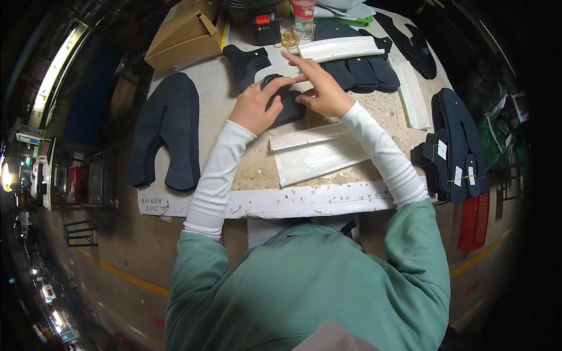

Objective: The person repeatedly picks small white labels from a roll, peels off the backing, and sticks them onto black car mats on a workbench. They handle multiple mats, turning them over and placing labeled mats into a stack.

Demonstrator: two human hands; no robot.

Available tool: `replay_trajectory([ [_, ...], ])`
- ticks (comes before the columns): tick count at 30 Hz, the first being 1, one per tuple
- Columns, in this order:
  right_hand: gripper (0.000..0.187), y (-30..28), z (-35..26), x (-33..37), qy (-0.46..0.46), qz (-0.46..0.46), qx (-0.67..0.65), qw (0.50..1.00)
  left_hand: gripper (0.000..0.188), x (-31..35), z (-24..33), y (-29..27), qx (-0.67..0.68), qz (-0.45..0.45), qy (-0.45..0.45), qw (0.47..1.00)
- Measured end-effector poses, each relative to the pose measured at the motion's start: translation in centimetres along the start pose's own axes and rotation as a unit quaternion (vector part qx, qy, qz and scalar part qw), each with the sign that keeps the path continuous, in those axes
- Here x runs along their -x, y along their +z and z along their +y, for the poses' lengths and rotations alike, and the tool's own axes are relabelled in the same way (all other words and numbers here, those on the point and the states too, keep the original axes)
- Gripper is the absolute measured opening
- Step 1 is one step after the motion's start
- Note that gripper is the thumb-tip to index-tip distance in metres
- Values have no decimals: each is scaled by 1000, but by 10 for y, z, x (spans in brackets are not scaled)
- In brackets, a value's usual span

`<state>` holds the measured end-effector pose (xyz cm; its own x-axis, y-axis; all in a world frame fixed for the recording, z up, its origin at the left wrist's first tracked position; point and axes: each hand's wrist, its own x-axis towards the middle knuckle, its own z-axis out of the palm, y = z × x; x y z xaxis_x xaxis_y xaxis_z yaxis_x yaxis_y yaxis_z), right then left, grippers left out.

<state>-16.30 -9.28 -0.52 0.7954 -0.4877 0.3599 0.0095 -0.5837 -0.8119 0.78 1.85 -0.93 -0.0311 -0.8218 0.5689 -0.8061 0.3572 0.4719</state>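
Nearest you on the speckled table [243, 169]: a white label sheet [322, 157]. Beyond it, a dark foam piece [290, 114] lies between your hands. Your left hand [255, 109] bends over its left side; grip cannot be told. Your right hand [329, 95] is spread, thumb and forefinger apart. Farther: a forked dark stack [247, 66], then a cardboard box [186, 42].

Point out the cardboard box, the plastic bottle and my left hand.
Cardboard box [182, 33], head view: on its top.
Plastic bottle [304, 27], head view: clear body below the label.
Left hand [254, 109], head view: back of the hand.
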Motion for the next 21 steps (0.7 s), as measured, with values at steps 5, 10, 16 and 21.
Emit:
replay_trajectory([
  [5, 91, 14, 3, -4, -76, -6, 154, 985, 34, 3, 7, 1, -71, -89, -45, 992],
  [10, 88, 10, 6, -8, -58, 25, 204, 977, 40, 4, 2, 3, -88, -44, 26, 995],
  [16, 88, -6, 4, -6, -18, 60, 107, 992, 35, 1, -8, 7, 51, 22, 8, 998],
  [21, 87, 12, 7, -3, -61, 7, 72, 996, 32, 4, -4, 5, -55, -39, 7, 998],
])
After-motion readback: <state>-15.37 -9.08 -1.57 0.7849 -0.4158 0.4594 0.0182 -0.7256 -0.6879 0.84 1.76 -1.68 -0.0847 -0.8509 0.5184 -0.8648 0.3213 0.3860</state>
